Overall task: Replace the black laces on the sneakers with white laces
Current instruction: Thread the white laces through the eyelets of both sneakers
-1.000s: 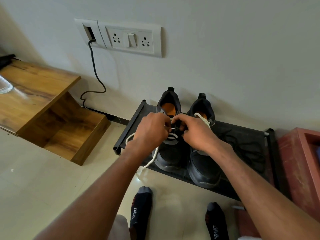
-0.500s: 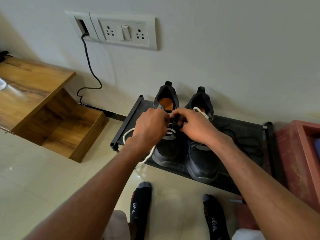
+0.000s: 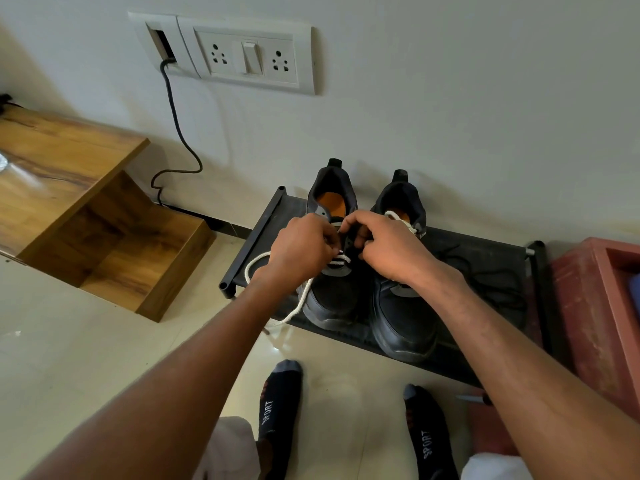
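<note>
Not much shifted in the last second: left hand [image 3: 301, 251] and right hand [image 3: 384, 247] both still pinch the white cord lace [image 3: 256, 268] over the left black mesh sneaker [image 3: 332, 292]. Lower rows are threaded, so upper eyelets probably remain.

My two black sneakers [image 3: 367, 289] stand side by side on the low black metal rack [image 3: 485, 271] against the wall, the brown wooden shelf [image 3: 86, 209] to its left, the red plastic crate [image 3: 595, 306] to its right.
</note>
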`<state>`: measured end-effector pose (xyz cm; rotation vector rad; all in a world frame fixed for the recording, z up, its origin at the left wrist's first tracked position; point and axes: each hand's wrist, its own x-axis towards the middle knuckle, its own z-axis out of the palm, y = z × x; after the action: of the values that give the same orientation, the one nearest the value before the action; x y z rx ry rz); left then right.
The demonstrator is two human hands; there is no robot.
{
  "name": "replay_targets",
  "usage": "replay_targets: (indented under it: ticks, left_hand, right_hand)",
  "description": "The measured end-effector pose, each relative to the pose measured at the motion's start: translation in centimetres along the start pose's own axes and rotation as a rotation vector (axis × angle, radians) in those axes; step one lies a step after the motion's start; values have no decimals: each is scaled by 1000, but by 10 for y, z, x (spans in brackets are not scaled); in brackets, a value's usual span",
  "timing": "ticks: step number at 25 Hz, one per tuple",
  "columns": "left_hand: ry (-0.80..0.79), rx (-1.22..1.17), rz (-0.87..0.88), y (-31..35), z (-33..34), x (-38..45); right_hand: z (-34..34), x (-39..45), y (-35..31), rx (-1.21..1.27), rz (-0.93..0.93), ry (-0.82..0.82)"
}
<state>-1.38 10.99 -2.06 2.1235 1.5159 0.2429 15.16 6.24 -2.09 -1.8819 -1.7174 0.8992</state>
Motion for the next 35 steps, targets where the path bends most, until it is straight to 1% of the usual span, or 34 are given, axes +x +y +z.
replay_targets:
  ticks: [3, 6, 10, 13, 17, 19, 22, 24, 29, 35]
  left_hand:
    - [-24, -95, -69, -4, 2, 3]
    - [-73, -86, -57, -3, 3, 5]
    - [-85, -103, -46, 0, 2, 7]
    - [-44, 37, -13, 3, 1, 3]
    - [57, 220, 35, 4, -1, -1]
    - [24, 222, 52, 4, -1, 1]
    - [-90, 148, 85, -1, -1, 6]
    - [-110, 175, 126, -3, -1, 7]
    - [-7, 276, 201, -4, 1, 4]
    - [37, 194, 133, 3, 11, -1]
  right_hand:
    - [1, 1, -2, 10, 4, -5]
    - [3, 1, -4, -21, -1, 0]
    - [5, 0, -5, -50, 0, 8]
    - [3, 0, -4, -20, -6, -3]
    - [2, 0, -3, -23, -17, -3]
    - [2, -1, -3, -26, -17, -1]
    - [2, -1, -4, -20, -15, -10]
    - [1, -2, -4, -13, -14, -14]
    - [0, -3, -4, -7, -15, -24]
    - [2, -3, -5, -2, -11, 10]
